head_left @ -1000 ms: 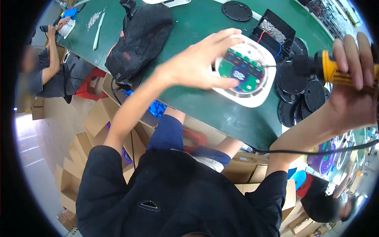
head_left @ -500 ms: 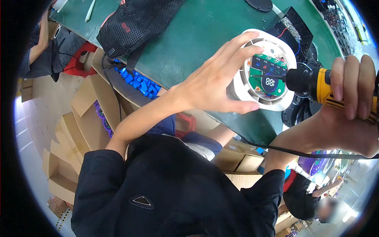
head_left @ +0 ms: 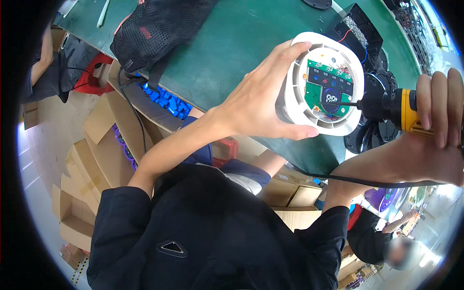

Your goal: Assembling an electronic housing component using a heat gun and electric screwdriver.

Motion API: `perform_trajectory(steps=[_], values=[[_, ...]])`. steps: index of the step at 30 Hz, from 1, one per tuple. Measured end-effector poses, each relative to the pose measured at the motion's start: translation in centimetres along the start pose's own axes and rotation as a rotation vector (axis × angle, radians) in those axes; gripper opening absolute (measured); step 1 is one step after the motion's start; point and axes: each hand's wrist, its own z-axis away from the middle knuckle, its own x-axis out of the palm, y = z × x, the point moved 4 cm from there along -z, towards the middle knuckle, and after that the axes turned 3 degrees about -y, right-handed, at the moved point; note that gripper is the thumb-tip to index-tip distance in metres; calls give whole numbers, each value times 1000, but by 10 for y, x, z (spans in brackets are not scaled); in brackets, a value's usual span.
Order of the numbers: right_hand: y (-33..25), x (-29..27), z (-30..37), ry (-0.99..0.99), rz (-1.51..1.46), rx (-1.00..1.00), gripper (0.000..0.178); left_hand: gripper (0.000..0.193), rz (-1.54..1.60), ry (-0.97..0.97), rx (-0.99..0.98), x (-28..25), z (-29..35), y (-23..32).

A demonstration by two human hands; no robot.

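white housing [head_left: 293,96], green circuit board [head_left: 314,92], yellow-and-black driver [head_left: 407,110]

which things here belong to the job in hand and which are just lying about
In use: white housing, held by the left hand; green circuit board inside it; yellow-and-black power screwdriver, in the right hand; probably the black bin of small metal parts.

Seemingly lying about: black mesh bag; pale stick; open cardboard box.

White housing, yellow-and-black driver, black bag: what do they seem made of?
White housing: probably smooth moulded plastic, from its ribbed rim. Driver: likely plastic, from its bright yellow shell; finish unclear. Bag: apparently matte mesh fabric, from its fine holes.
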Motion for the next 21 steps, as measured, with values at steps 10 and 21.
perform_trajectory(steps=[10,21], values=[[-8,-5,3,1,-14,7,30,115,2,4,5,-1,-3,0],[-13,-16,4,-13,-45,6,31,115,-25,3,2,-1,0,0]])
